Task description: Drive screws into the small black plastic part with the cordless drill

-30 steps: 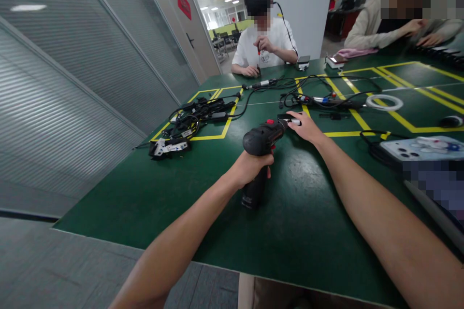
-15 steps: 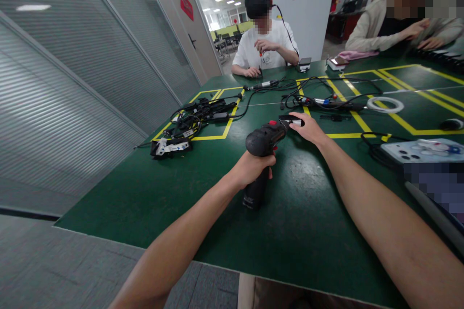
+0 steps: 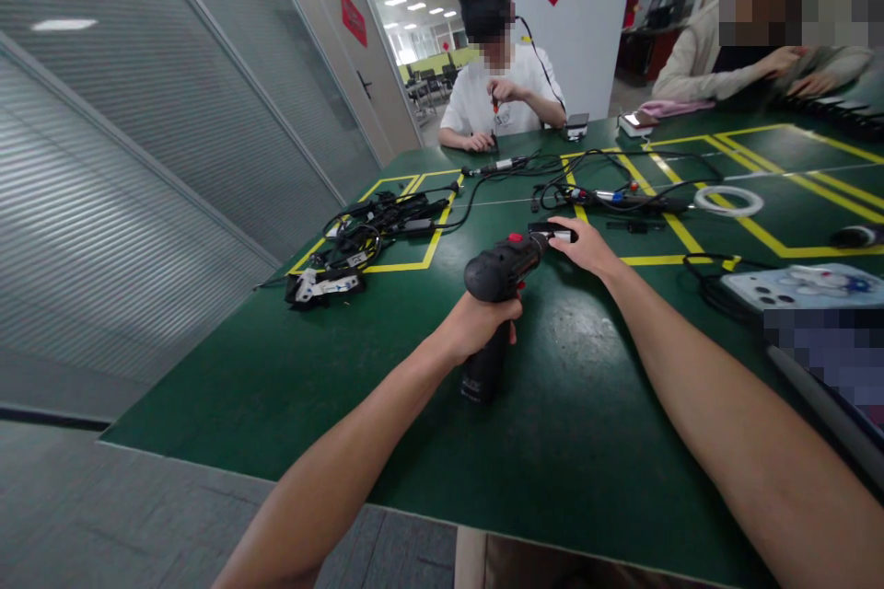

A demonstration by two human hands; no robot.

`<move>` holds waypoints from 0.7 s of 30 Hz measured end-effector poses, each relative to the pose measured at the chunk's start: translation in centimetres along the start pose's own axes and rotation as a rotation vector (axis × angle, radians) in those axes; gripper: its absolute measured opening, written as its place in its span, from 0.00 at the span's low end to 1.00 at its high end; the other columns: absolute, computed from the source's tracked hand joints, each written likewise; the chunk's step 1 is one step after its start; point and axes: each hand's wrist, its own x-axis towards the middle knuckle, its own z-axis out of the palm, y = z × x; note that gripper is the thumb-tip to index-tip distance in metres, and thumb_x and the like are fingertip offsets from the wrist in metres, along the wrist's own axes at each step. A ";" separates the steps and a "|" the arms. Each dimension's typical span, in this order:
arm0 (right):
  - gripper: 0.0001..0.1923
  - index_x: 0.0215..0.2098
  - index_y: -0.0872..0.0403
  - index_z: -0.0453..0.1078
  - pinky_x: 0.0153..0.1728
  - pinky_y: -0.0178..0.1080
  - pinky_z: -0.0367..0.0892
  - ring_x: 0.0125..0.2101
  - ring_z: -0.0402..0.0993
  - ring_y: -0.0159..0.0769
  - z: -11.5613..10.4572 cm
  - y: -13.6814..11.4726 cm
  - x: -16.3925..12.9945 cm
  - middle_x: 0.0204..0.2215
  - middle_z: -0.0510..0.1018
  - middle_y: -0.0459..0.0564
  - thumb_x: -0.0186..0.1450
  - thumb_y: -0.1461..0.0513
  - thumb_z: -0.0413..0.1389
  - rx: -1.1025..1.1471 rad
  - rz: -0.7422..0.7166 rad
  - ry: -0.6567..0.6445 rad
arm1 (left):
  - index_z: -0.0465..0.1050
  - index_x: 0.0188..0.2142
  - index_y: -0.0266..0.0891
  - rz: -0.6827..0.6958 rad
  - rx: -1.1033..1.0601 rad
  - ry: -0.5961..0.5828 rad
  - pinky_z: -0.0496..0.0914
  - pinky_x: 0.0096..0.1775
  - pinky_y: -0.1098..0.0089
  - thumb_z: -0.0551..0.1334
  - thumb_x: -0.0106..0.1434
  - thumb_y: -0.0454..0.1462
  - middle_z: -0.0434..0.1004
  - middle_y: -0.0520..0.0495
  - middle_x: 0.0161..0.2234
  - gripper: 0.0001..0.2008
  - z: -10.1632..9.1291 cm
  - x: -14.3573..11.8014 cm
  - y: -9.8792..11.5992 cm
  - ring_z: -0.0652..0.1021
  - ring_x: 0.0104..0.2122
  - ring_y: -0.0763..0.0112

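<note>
Head view: almost nothing has moved over the last second. The drill (image 3: 498, 281) leaned up a touch half a second ago and now sits a shade lower and further left, and both hands kept their places, so the work reads as a steady fiddling at the drill's nose and not a fresh move

Going left to right: a tangle of black cables (image 3: 377, 219) lies inside a yellow-taped box on the green table (image 3: 276, 368), with a small black and white part (image 3: 319, 283) just before it. The left hand (image 3: 476, 325) is wrapped tight round the drill's grip, its base standing on the table near the middle. The drill is black, with a red switch on top and a short metal bit at the nose. The right hand (image 3: 584, 246) is pinched on that front end, fingers closed about the bit. Further right lie more cables, a white ring (image 3: 728, 200) and a phone (image 3: 801, 285). Across the table a person in a white shirt (image 3: 507, 92) works on a small part
</note>
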 end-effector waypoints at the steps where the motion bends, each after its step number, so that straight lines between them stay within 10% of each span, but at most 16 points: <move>1: 0.25 0.57 0.52 0.71 0.54 0.47 0.65 0.49 0.73 0.43 0.0 0.1 0.0 0.51 0.76 0.53 0.60 0.60 0.60 0.002 -0.001 -0.003 | 0.67 0.38 0.37 -0.006 0.000 0.006 0.68 0.22 0.72 0.61 0.52 0.32 0.68 0.54 0.29 0.12 0.0 0.0 0.0 0.73 0.18 0.77; 21: 0.25 0.56 0.49 0.71 0.52 0.47 0.66 0.48 0.73 0.43 0.4 0.6 0.5 0.49 0.75 0.51 0.59 0.59 0.60 0.031 0.042 -0.030 | 0.67 0.39 0.36 -0.012 -0.007 0.019 0.68 0.22 0.72 0.62 0.52 0.32 0.69 0.53 0.30 0.13 0.2 -0.2 0.5 0.73 0.19 0.77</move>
